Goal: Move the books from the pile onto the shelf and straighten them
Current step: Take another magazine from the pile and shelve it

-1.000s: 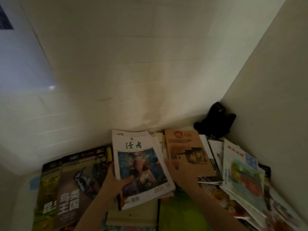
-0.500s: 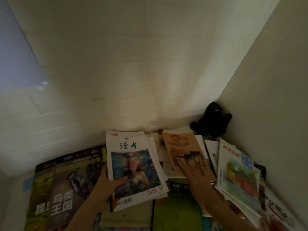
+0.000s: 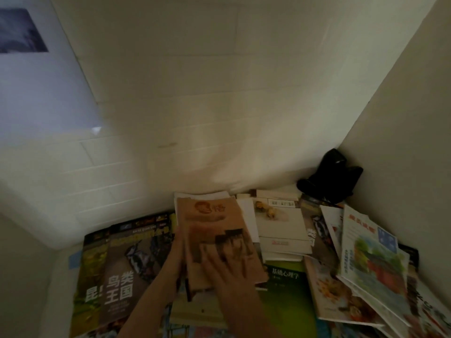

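Note:
A brown paperback point(image 3: 214, 223) lies on top of a small stack of magazines in the middle of the pile; only the white top edge of that stack point(image 3: 202, 194) shows. My left hand point(image 3: 173, 261) grips the stack's left edge, its fingers hidden underneath. Flat on the brown cover, fingers spread, rests my right hand point(image 3: 228, 267). Loose books and magazines lie all around in the corner of a dim white-walled recess.
A large bird magazine point(image 3: 122, 267) lies at the left and a green book point(image 3: 286, 291) at the lower right. A white book stack point(image 3: 280, 225) sits behind, slanting magazines point(image 3: 371, 254) lean at the right, and a black object point(image 3: 332, 181) fills the back corner.
My right hand slid the brown paperback leftward onto the stack my left hand holds, covering the white magazine with the colourful picture. A white book stack is uncovered where the paperback lay.

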Motion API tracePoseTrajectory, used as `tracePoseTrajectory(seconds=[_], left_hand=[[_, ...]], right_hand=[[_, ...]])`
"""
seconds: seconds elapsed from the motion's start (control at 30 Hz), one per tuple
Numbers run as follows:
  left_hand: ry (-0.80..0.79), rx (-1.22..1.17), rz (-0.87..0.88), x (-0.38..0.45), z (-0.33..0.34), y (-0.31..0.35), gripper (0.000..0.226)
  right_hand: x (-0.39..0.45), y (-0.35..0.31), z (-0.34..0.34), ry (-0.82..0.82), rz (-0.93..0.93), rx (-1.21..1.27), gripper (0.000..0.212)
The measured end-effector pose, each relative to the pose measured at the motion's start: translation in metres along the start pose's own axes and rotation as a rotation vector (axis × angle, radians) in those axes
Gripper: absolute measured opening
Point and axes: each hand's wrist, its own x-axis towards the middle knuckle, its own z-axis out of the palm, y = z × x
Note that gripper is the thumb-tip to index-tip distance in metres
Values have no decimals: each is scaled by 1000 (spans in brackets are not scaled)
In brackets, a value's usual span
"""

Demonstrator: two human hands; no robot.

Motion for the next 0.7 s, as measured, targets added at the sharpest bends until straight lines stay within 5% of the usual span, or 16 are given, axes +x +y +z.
tracePoseTrajectory(seconds=[0.07,0.17,0.27,0.37,0.53,0.7], left_hand=[[104,25,42,9,-1,1,44],[59,174,128,12,-7,-3,68],[47,263,172,8,-7,-5,74],[29,266,247,-1,-7,-6,75],[-30,207,365,-17,-10,-2,77],[-41,308,609,-28,-2,34,71]], right_hand=[[-5,-12,-2,-119,-30,35,48],[11,19,-36,-153,90,151,54],[28,62,-58,-76,508,443,48],[39,77,-47,-263,717,548,52],[41,76,-36,-173,721,847,52],[58,74,-60,48,471,1094,53]])
